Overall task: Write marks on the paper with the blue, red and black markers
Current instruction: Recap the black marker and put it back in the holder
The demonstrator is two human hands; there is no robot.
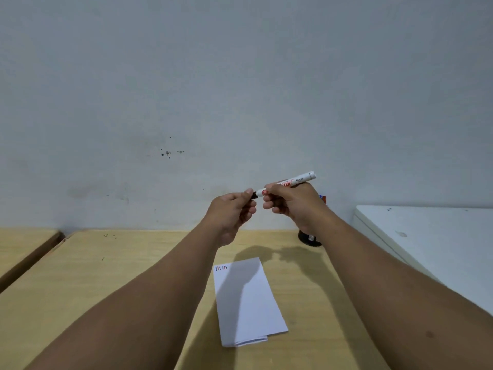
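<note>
We look across a pale grey wall point(240, 76), scuffed with a few dark specks, and below it the wooden table point(112, 284) that fills the lower view. A second wooden surface point(21, 247) sits at the far left, split off by a dark gap, and a white cabinet top point(426, 236) butts in from the right. Both forearms reach up the middle, and they cover much of the table. Between them the folded white paper point(248, 303) lies flat, partly in shadow, with short blue, red and black marks point(221, 268) at its top left corner. Behind the right wrist a black mesh pen holder point(310, 239) stands on the table, mostly hidden, with a bit of blue and red poking out above it. The right hand point(290, 204) is closed around the white marker point(289, 182), raised in the air and tilted up to the right. The left hand point(230, 213) pinches the marker's dark cap point(254, 195) at the near end; we can't tell whether it is seated or coming free.
</note>
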